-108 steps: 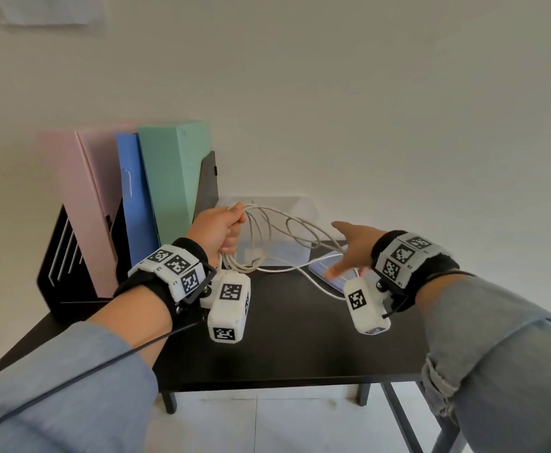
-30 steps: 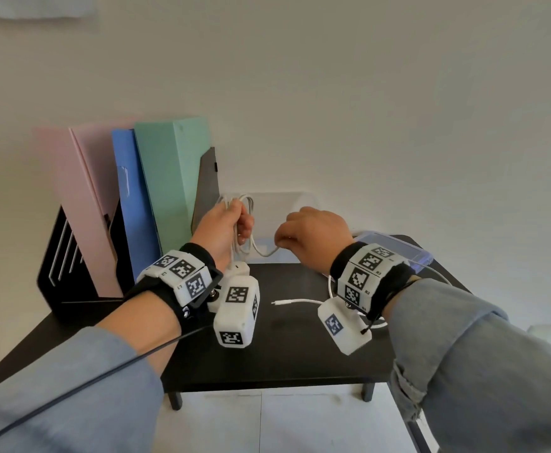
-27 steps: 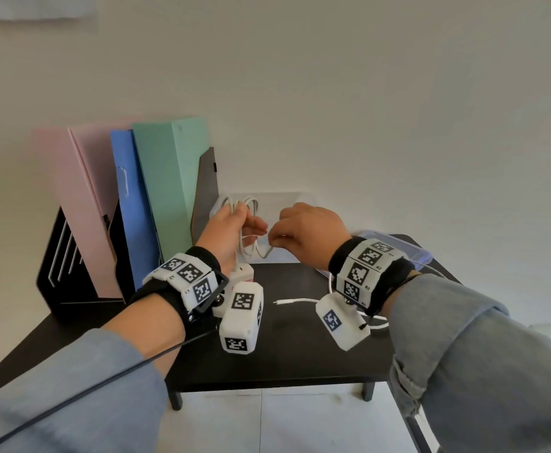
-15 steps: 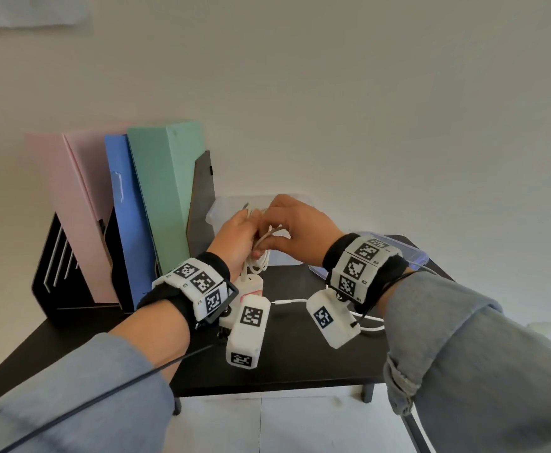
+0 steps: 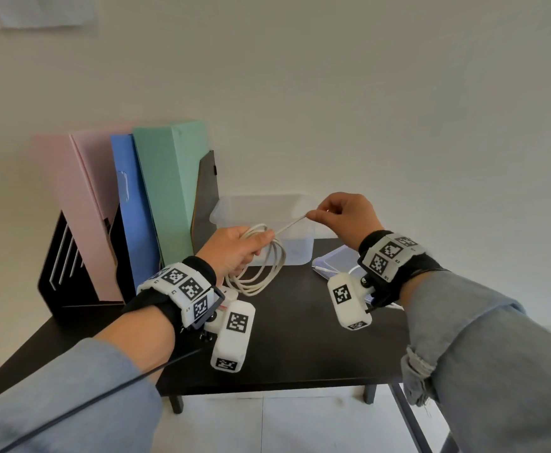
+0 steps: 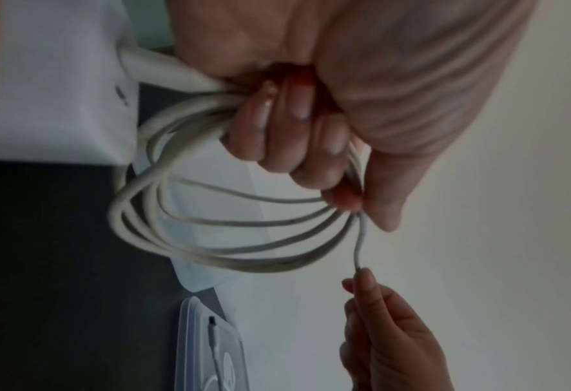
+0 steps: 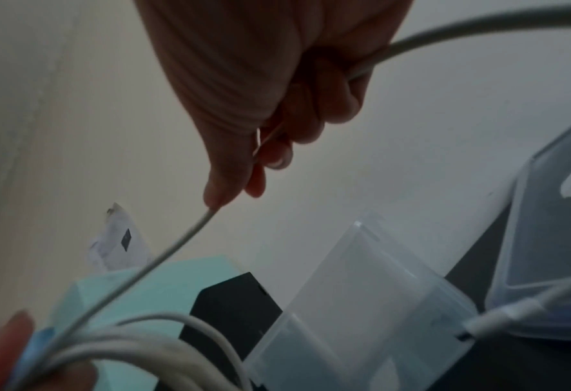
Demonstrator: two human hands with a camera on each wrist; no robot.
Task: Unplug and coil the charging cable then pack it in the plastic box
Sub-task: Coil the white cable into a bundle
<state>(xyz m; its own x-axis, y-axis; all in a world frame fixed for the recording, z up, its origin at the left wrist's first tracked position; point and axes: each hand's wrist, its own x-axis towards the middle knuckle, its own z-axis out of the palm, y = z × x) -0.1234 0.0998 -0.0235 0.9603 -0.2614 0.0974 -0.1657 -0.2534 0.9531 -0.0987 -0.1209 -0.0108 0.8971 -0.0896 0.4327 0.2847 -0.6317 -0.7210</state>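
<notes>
the left hand (image 5: 234, 248) is curled round a bundle of loops of the white charging cable (image 5: 261, 269), holding the coil just above the black desk (image 5: 300, 338) so the loops hang free and keep their round shape instead of dragging. the thumb and fingers (image 6: 277, 137) clamp all the turns at one spot, which looks meant to stop them springing apart. the right hand (image 5: 342, 217) pinches the free run of the cable between thumb and fingertip, raised and off to the right, so the strand between the two hands is pulled straight; that tension probably makes the next wrap lie neat. in the right wrist view the rest of the cable passes on through the curled fingers, though the blur makes it hard to say how much is left to wind. the clear plastic box (image 5: 300, 207) stands open at the back of the desk, just behind the coil, ready to take it, and its lid (image 5: 336, 259) lies flat to the right with a cable end on it. the coloured file folders (image 5: 169, 191) stand upright at the left.
</notes>
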